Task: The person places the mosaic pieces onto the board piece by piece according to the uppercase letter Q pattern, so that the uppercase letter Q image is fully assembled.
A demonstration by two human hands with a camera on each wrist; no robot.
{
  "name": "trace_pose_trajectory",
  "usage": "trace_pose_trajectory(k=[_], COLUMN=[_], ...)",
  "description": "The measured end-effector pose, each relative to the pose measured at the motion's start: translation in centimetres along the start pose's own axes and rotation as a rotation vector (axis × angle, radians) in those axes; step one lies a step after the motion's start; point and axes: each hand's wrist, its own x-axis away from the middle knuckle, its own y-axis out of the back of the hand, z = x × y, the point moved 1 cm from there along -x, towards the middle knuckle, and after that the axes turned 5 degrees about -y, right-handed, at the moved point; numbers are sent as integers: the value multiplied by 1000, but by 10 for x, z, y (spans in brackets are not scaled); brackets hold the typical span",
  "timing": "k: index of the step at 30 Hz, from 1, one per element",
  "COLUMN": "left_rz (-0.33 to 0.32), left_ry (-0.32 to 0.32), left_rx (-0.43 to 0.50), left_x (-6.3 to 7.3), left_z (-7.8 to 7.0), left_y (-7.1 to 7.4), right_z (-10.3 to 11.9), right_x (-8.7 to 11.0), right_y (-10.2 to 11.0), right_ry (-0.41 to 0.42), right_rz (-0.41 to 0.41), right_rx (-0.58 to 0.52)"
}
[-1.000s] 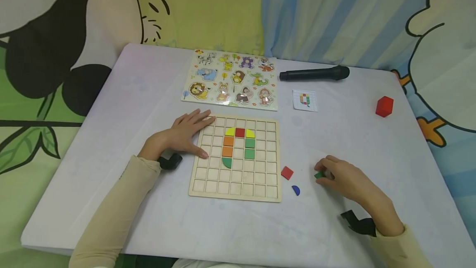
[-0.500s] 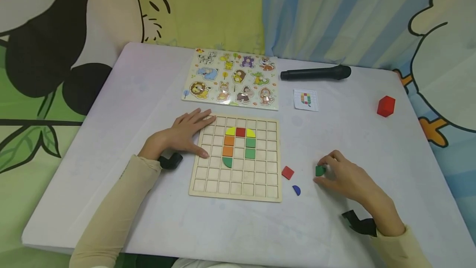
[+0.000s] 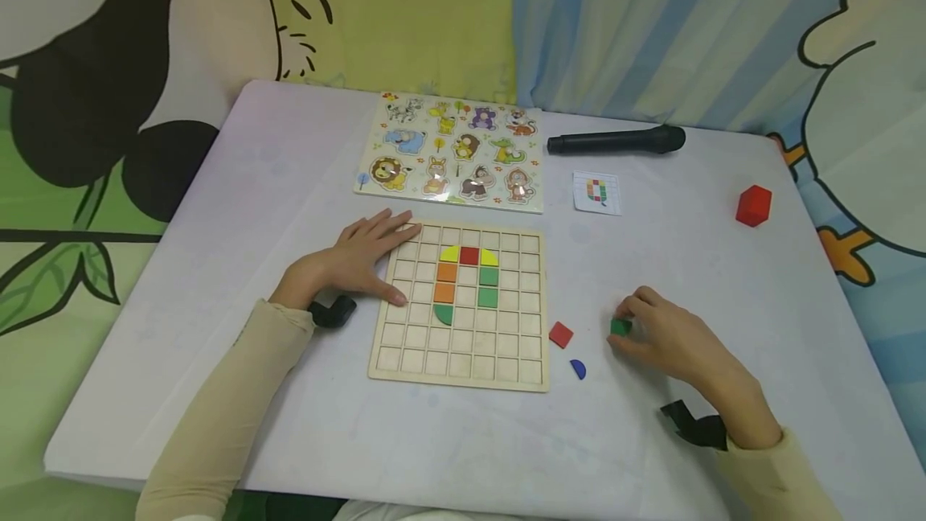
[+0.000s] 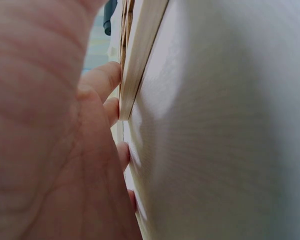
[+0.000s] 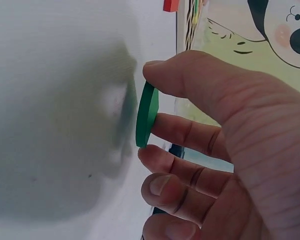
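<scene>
My left hand (image 3: 354, 264) rests with spread fingers on the left edge of a wooden grid board (image 3: 436, 363). In the left wrist view, fingertips touch the board's side (image 4: 140, 55). Coloured tiles sit in the upper middle cells, among them a red square (image 3: 469, 256), an orange square (image 3: 444, 293), a green square (image 3: 488, 297) and a green quarter circle (image 3: 444, 314). To the board's right, my right hand (image 3: 676, 344) pinches a thin green tile (image 5: 147, 116) between thumb and fingers, just above the table. Between hand and board lie a loose red square tile (image 3: 560, 334) and a blue half-circle tile (image 3: 578, 369).
Behind the board lies an animal picture puzzle (image 3: 448, 153). A small pattern card (image 3: 596, 193) is to its right, near a black microphone (image 3: 615, 141). A red block (image 3: 754, 206) stands at the far right of the white table (image 3: 289, 424).
My right hand has shifted slightly and turned the green tile in its fingers, so more of its face shows. The left hand stays on the board.
</scene>
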Motion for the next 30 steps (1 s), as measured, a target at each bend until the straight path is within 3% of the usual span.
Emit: trace_pose_trajectory(k=[14, 30], left_rz=[-2, 3], left_ry=[-13, -11], left_rx=[-3, -3], left_x=[-1, 1], left_z=[1, 0], left_y=[1, 2], right_z=[27, 64], right_x=[-13, -28], right_y=[4, 3], right_ry=[81, 160], right_rz=[-25, -1], right_rx=[11, 3])
